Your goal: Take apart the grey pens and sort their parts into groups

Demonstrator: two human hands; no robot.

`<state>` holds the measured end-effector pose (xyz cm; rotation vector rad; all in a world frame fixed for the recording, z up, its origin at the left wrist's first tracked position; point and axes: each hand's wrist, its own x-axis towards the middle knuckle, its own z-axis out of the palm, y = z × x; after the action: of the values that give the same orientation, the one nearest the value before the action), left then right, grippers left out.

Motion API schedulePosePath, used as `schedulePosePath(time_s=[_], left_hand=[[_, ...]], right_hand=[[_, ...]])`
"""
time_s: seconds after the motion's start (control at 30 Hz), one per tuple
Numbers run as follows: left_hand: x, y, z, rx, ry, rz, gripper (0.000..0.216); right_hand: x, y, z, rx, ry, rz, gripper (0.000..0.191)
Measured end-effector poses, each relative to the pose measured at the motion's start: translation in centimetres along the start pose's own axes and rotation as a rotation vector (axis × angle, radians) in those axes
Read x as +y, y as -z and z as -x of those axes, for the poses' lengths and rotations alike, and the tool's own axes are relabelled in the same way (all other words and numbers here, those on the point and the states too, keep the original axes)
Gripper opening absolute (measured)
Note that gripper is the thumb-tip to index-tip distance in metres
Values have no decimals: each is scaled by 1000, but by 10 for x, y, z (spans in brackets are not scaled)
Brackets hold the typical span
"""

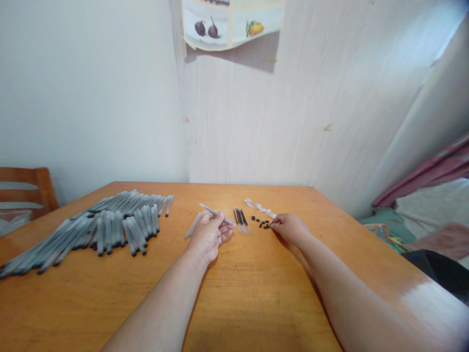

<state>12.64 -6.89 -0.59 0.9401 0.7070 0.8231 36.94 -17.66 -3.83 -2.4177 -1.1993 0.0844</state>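
My left hand [208, 234] is closed on a translucent pen barrel [208, 209], which slants from upper left down to the fingertips. Beneath and left of that hand lie more loose clear barrels [192, 226]. My right hand [290, 227] pinches at the edge of a scatter of small black pen plugs [261, 223], with one dark plug at its fingertips, partly hidden by them. Between the two hands, several black ink refills [241, 220] with whitish lower ends lie side by side. Small clear-white pen caps [256, 206] lie in a row beyond the plugs.
A large pile of frosted pens with black ends [120, 220] covers the left of the wooden table [238, 303]. A wooden chair [46, 188] stands at the left. Behind is a wall with a fruit poster [234, 36]. Fabrics [432, 205] and a black object [439, 271] are at the right.
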Motion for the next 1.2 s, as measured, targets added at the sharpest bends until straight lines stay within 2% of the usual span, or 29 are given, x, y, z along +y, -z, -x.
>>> schedulePosePath(time_s=[0.3,0.47,0.57,0.67,0.73,0.9,1.03,1.2], left_hand=[[-1,1,0,-10,-7,5,19],[0,1,0,-13,-7,12,21],[0,0,1,-8,0,5,18],[0,-2,2,-11,-4,7,18],[-1,-2,3,-22,-10,3,20],[-3,-5,5,-12,-22,-36,19],[-4,-7,7,-28,-23,-37,24],[-6,-7,7,-69,-14,-26,25]], right_hand=[[6,-3,-2,37,55,-33,17],[6,0,-4,32,49,-7,27],[1,4,-3,98,19,-15,28],[-11,6,3,189,58,-108,24],[-25,4,10,207,145,-218,23],[-66,-5,41,148,435,-447,23],[-86,-10,59,47,447,-544,20],[-89,-12,61,27,428,-532,17]])
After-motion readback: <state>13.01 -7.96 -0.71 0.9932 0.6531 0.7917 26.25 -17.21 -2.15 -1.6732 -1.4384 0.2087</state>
